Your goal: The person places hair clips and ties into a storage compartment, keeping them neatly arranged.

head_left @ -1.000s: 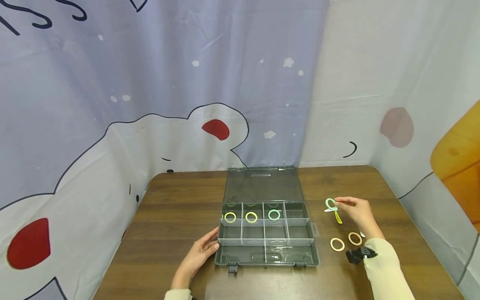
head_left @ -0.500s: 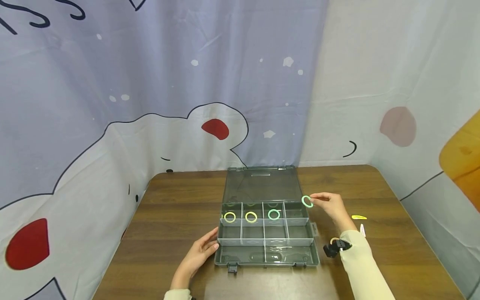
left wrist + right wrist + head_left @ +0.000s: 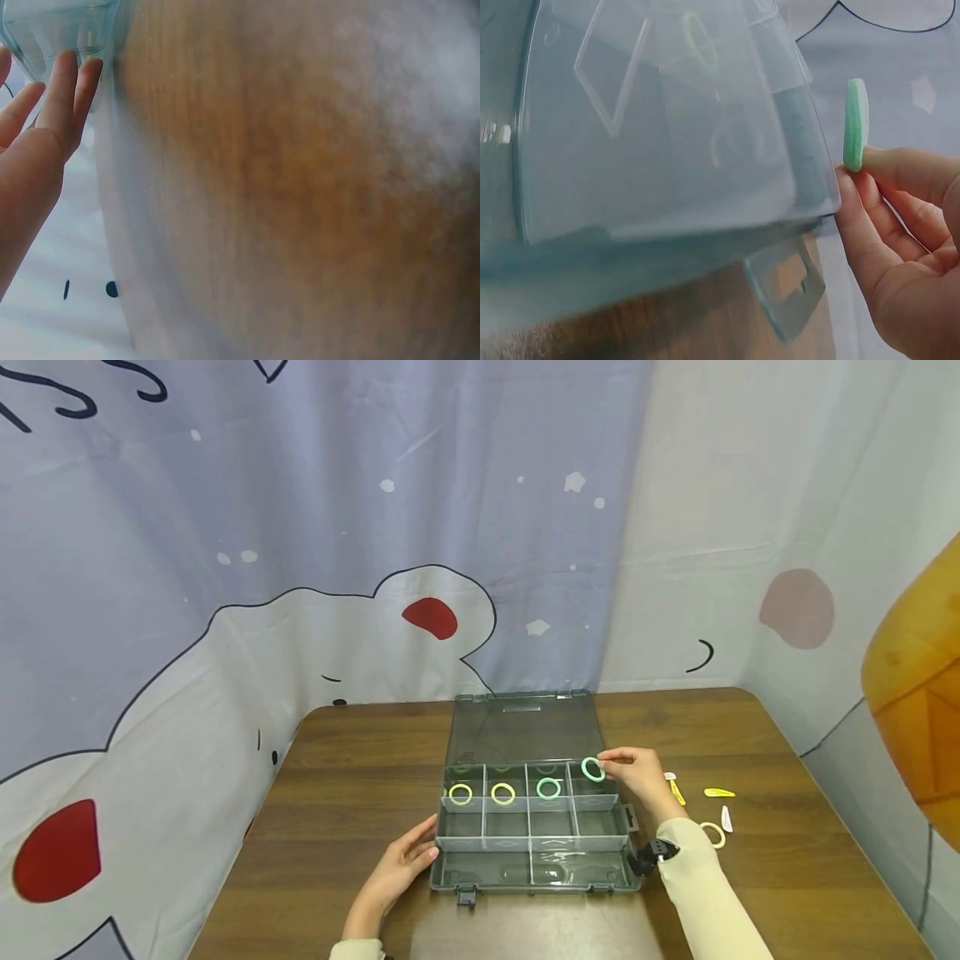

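**Green ring (image 3: 854, 124) pinched at rear corner of divided case (image 3: 487, 866)**

A person's right hand (image 3: 633, 772) pinches the green ring between thumb and fingers at the rear right compartment (image 3: 602, 790) of the case; the right wrist view shows the ring edge-on, its exact height above the compartment hard to tell; the left hand (image 3: 396, 870) is unclenched and grasps nothing, its extended fingers resting against the case's left side on a wood-grain desk (image 3: 352, 793). The first three compartments of the rear row, from the left, hold a yellow ring (image 3: 460, 803), a second yellow ring (image 3: 503, 804) and another green ring (image 3: 548, 798); the translucent grey lid (image 3: 528, 735) lies folded back, away from the person; a dark latch (image 3: 466, 896) hangs from the front edge near its left end, and a side latch (image 3: 776, 304) juts from the right wall. To the right of the case, a pale ring (image 3: 723, 837) lies on the desk, partly hidden by the right sleeve (image 3: 705, 881); near it lies a white clip (image 3: 727, 819), with a yellow clip (image 3: 719, 792) farther back; just beside the right wrist lie another yellow clip (image 3: 677, 792) and a small white piece (image 3: 670, 776); a black device (image 3: 652, 857) sits at the wrist; behind the desk hangs a printed cloth (image 3: 525, 527) in lavender and white, with a red patch (image 3: 432, 618) inside a white outlined figure.
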`<state>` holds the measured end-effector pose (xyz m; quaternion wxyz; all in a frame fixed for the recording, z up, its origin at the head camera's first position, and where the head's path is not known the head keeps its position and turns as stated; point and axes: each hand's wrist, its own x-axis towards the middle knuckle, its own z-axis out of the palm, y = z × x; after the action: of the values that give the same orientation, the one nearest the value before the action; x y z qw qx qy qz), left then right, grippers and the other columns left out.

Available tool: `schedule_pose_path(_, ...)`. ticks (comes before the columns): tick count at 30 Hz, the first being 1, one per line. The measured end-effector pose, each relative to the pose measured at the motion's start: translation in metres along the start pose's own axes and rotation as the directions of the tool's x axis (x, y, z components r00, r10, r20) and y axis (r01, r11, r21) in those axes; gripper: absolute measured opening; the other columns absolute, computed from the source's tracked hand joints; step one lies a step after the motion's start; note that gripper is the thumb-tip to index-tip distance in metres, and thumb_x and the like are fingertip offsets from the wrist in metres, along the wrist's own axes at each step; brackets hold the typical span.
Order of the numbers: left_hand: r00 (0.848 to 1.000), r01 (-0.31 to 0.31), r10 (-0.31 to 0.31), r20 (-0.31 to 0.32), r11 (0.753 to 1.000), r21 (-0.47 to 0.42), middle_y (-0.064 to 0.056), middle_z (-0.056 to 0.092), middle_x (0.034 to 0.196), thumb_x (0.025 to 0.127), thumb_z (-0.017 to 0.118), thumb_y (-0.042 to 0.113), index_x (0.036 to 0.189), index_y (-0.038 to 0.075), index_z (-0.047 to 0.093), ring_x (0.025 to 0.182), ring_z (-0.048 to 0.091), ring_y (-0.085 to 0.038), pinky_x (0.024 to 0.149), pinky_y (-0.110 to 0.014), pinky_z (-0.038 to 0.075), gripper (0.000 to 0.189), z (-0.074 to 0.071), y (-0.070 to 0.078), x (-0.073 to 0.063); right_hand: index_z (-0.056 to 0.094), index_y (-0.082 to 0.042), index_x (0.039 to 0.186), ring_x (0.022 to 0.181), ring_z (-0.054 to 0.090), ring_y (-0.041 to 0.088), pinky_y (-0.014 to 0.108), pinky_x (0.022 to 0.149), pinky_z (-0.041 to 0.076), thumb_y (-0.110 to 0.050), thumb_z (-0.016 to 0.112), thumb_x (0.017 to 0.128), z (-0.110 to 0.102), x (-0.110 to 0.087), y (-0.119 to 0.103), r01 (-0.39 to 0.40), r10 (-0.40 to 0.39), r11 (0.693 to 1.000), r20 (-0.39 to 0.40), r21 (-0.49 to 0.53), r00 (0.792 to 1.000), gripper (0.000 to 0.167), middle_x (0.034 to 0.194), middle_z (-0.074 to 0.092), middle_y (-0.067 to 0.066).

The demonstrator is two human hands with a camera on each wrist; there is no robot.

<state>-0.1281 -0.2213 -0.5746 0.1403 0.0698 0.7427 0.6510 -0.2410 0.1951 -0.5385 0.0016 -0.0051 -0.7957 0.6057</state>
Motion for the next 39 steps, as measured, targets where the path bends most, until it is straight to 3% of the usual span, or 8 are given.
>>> schedule_pose_path(6, 1.000, -0.001, 0.001, -0.015, 0.999, -0.035, -0.029, 0.036, 0.146, 0.095, 0.058, 0.006, 0.147, -0.002, 0.031, 0.128, 0.044, -0.041, 0.096, -0.019, 0.043, 0.060, 0.001, 0.000, 0.002, 0.066, 0.017, 0.099, 0.071, 0.067, 0.011, 0.026, 0.065, 0.057, 0.003, 0.070, 0.083, 0.006, 0.004, -0.003, 0.007, -0.007, 1.000, 0.033, 0.006, 0.999, 0.021, 0.091, 0.071, 0.022)
schedule_pose_path(22, 1.000, -0.004, 0.003, -0.017, 0.999, -0.039, -0.029, 0.036, 0.146, 0.095, 0.058, 0.005, 0.147, -0.003, 0.032, 0.128, 0.044, -0.041, 0.095, -0.019, 0.043, 0.059, 0.002, 0.000, 0.003, 0.069, 0.014, 0.092, 0.065, 0.069, 0.019, 0.024, 0.059, 0.056, 0.006, 0.071, 0.080, 0.012, 0.007, -0.004, 0.067, -0.055, 0.988, 0.090, -0.140, 0.994, 0.015, 0.082, 0.071, 0.021)
schedule_pose_path(31, 1.000, 0.001, -0.001, -0.009, 0.999, -0.043, -0.028, 0.035, 0.147, 0.095, 0.059, 0.006, 0.148, -0.002, 0.031, 0.129, 0.043, -0.041, 0.096, -0.019, 0.042, 0.060, 0.002, 0.000, 0.003, 0.069, 0.011, 0.096, 0.067, 0.064, 0.010, 0.021, 0.062, 0.050, 0.002, 0.072, 0.080, 0.005, 0.006, -0.008, 0.074, -0.049, 0.972, 0.112, -0.224, 0.992, 0.019, 0.084, 0.072, 0.017)
schedule_pose_path(36, 1.000, -0.001, 0.001, -0.005, 0.999, -0.044, -0.029, 0.035, 0.147, 0.095, 0.059, 0.007, 0.148, -0.002, 0.031, 0.129, 0.043, -0.042, 0.096, -0.019, 0.042, 0.061, 0.002, 0.000, 0.001, 0.067, 0.014, 0.101, 0.073, 0.068, 0.020, 0.022, 0.064, 0.053, 0.001, 0.070, 0.084, -0.005, 0.003, -0.014, 0.053, -0.035, 0.984, 0.109, -0.171, 0.993, 0.022, 0.088, 0.072, 0.018)
schedule_pose_path(39, 1.000, -0.005, 0.005, -0.003, 0.999, -0.044, -0.029, 0.035, 0.147, 0.095, 0.059, 0.007, 0.148, -0.003, 0.030, 0.129, 0.043, -0.042, 0.097, -0.020, 0.042, 0.061, 0.001, 0.000, 0.001, 0.065, 0.015, 0.104, 0.076, 0.068, 0.019, 0.022, 0.066, 0.053, 0.001, 0.069, 0.085, -0.013, 0.000, -0.016, 0.053, -0.040, 0.989, 0.094, -0.140, 0.995, 0.024, 0.092, 0.071, 0.021)
